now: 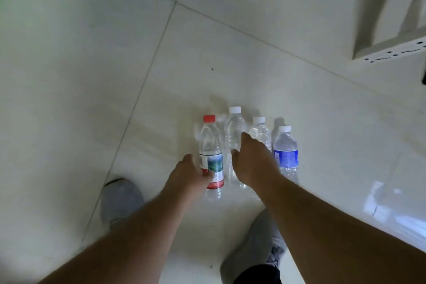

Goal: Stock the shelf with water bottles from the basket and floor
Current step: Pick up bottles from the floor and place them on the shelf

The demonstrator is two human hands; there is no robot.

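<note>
Four water bottles stand in a row on the tiled floor. My left hand (187, 174) grips the leftmost one, a red-capped bottle (211, 145) with a red and green label; the thumb lies across the label. Beside it stands a plain white-capped bottle (234, 127), then a shorter clear bottle (260, 130), then a blue-labelled bottle (285, 150). My right hand (251, 163) reaches over the gap between the two middle bottles with fingers and thumb spread, holding nothing and hiding the lower part of the shorter clear bottle.
A white metal shelf frame (391, 48) with perforated edges stands at the top right. My grey shoes are on the floor, one (122, 200) left of the bottles and one (260, 249) below them. Pale floor tiles (92, 53) stretch to the left and beyond.
</note>
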